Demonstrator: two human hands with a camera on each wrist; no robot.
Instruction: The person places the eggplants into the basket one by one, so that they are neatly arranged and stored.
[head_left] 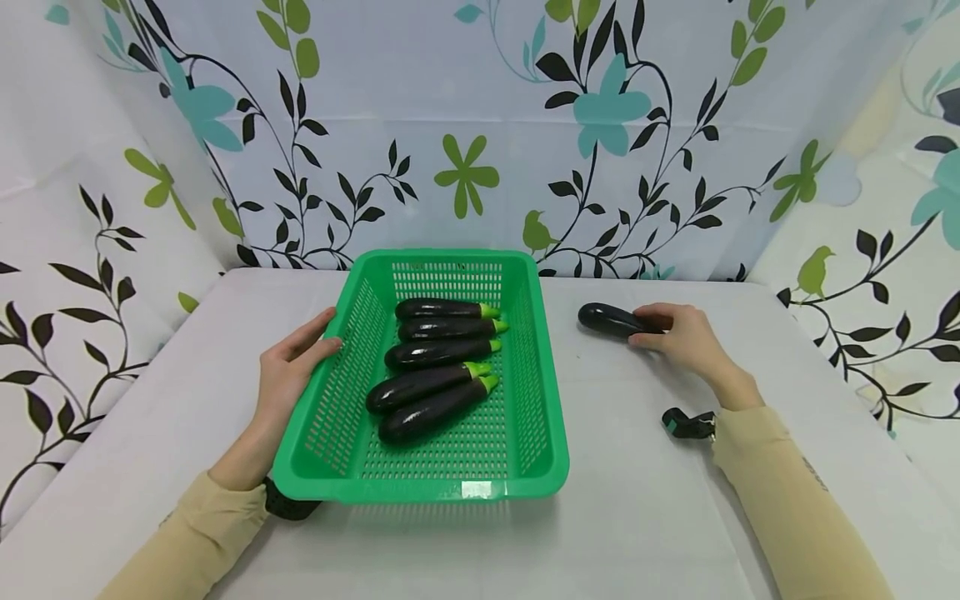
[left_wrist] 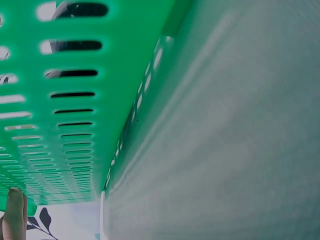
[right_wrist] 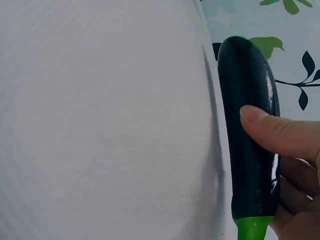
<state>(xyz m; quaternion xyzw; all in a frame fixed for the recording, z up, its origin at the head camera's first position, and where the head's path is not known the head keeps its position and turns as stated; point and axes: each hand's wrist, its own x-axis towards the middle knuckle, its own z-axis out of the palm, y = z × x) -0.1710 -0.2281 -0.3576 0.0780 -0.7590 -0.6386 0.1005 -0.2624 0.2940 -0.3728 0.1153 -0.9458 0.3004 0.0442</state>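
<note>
A green plastic basket (head_left: 555, 417) with slotted walls stands on the white-covered table. Several dark eggplants (head_left: 435, 408) with green stems lie side by side inside it. My left hand (head_left: 288, 371) holds the basket's left rim, thumb over the edge; in the left wrist view a finger (left_wrist: 15, 215) shows at the wall's far end. To the right of the basket, my right hand (head_left: 686, 337) grips another eggplant (head_left: 603, 318) near its stem end. The right wrist view shows the thumb (right_wrist: 275, 131) across this eggplant's glossy side, other fingers partly hidden behind it.
A patterned cloth (head_left: 465, 100) with leaves and flowers hangs behind the table and along both sides. The white tabletop (head_left: 622, 500) extends around the basket. Dark wrist devices (head_left: 686, 423) sit by both sleeves; the left one is partly under the basket's near corner in the head view.
</note>
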